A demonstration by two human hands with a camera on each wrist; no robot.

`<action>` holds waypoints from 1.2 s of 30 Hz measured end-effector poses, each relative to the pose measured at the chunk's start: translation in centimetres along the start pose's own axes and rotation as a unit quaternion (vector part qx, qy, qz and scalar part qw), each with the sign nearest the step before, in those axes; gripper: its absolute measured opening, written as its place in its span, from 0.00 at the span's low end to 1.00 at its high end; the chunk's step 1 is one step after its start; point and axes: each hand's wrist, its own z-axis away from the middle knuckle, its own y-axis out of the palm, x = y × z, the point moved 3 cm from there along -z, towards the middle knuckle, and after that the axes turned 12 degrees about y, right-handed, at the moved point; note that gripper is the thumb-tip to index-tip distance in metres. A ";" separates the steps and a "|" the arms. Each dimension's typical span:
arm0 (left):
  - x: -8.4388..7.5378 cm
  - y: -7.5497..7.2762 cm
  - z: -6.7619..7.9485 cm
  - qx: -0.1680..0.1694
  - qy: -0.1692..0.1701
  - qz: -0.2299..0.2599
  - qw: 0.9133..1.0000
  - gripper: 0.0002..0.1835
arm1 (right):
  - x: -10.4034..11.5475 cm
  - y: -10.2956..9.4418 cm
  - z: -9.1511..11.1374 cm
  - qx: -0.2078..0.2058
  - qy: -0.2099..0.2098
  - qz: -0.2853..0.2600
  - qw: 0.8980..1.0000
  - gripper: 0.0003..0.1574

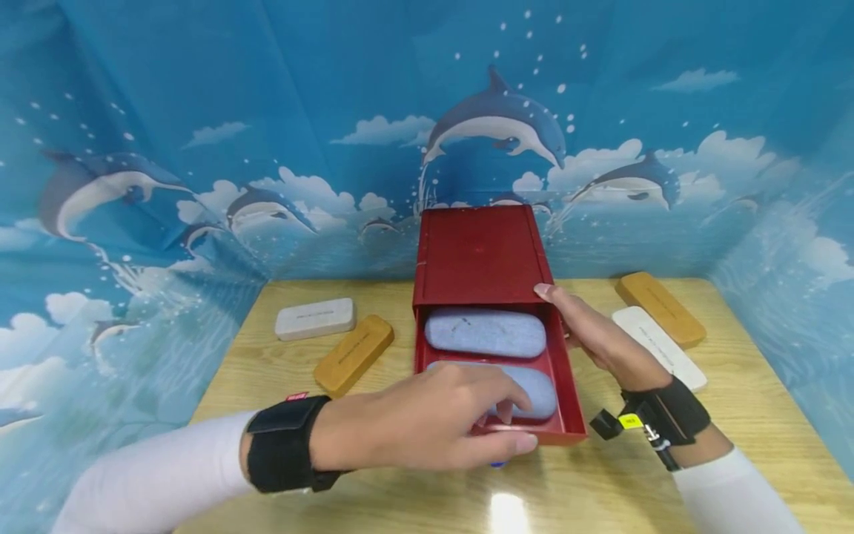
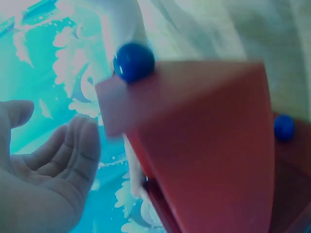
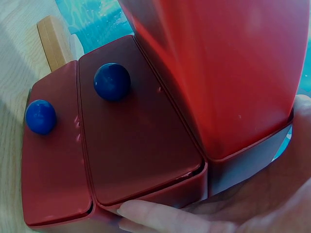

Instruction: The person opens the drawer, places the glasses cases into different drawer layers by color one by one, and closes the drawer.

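Note:
A red drawer box stands at the middle of the table, its top drawer pulled out toward me. Inside lie two light-blue glasses cases, the far one fully in sight and the near one partly covered by my left hand. That hand hovers over the drawer's front with fingers loosely bent; the left wrist view has it beside the drawer, apart from its blue knob. My right hand rests against the box's right side, thumb at the top front corner and fingers extended along the side.
Two lower drawers with blue knobs are closed. Left of the box lie a white case and a tan case. A tan case and a white case lie at right. A dolphin-print backdrop encloses the table.

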 end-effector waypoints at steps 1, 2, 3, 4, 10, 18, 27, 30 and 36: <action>-0.2 0.2 0.2 -0.003 0.005 0.014 1.000 0.16 | 0.0 0.0 0.0 -0.001 0.001 0.001 1.000 0.44; -0.4 0.5 0.4 -0.004 0.013 0.025 1.000 0.15 | 0.0 0.0 0.0 -0.003 0.000 0.003 1.000 0.44; -0.6 0.7 0.5 -0.001 0.017 0.036 0.999 0.14 | 0.0 0.0 0.0 -0.005 -0.001 0.005 1.000 0.44; -0.7 1.0 0.7 0.003 0.022 0.047 0.999 0.13 | 0.0 0.0 0.0 -0.005 -0.002 0.005 1.000 0.44; -1.3 3.2 1.8 0.042 0.031 0.099 0.994 0.12 | -0.3 0.2 -0.1 0.001 -0.007 -0.001 1.000 0.43; -0.7 7.3 3.5 0.106 0.030 0.182 0.977 0.11 | -0.4 0.1 0.0 0.005 -0.014 0.000 1.000 0.41; 0.9 10.5 4.6 0.091 -0.034 0.218 0.971 0.11 | -0.3 0.2 -0.1 0.001 -0.010 -0.001 1.000 0.42; 1.5 11.4 5.0 0.075 -0.076 0.265 0.958 0.13 | -0.3 0.2 -0.1 0.001 -0.009 0.002 1.000 0.42; 2.3 12.6 5.2 0.001 -0.147 0.447 0.882 0.22 | -0.2 0.2 -0.1 0.001 -0.004 0.001 1.000 0.44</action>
